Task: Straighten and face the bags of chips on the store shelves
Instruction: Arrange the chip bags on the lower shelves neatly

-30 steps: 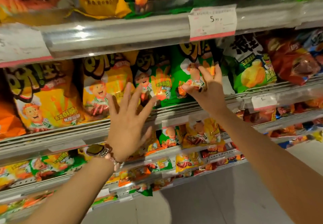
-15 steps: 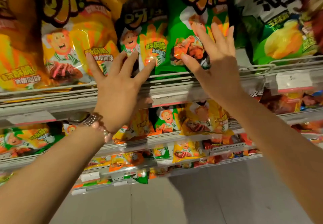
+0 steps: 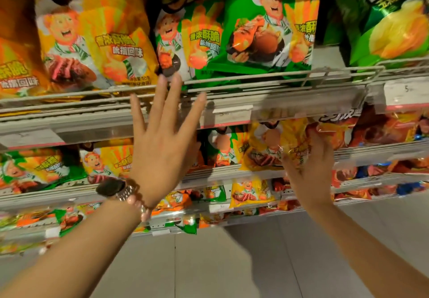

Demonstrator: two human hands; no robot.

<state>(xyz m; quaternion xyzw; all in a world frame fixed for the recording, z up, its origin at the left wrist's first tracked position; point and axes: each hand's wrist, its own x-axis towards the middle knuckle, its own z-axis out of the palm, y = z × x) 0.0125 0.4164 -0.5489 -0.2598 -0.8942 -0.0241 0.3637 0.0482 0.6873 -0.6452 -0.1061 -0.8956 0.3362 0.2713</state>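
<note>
Store shelves [image 3: 290, 84] stacked in tiers hold rows of chip bags. On the upper tier, the yellow bag [image 3: 92, 42] and green bag [image 3: 267, 26] stand upright, fronts out, so that row looks faced. The tiers below look jumbled and probably need work yet. The left hand [image 3: 160, 149] hovers before the shelf edge, fingers spread, holding nothing. The right hand [image 3: 308, 167] grips a small yellow bag [image 3: 276, 146] on the next tier down.

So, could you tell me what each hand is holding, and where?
The right hand grips a yellow chip bag at its right edge; the left hand holds nothing, fingers spread.
</note>
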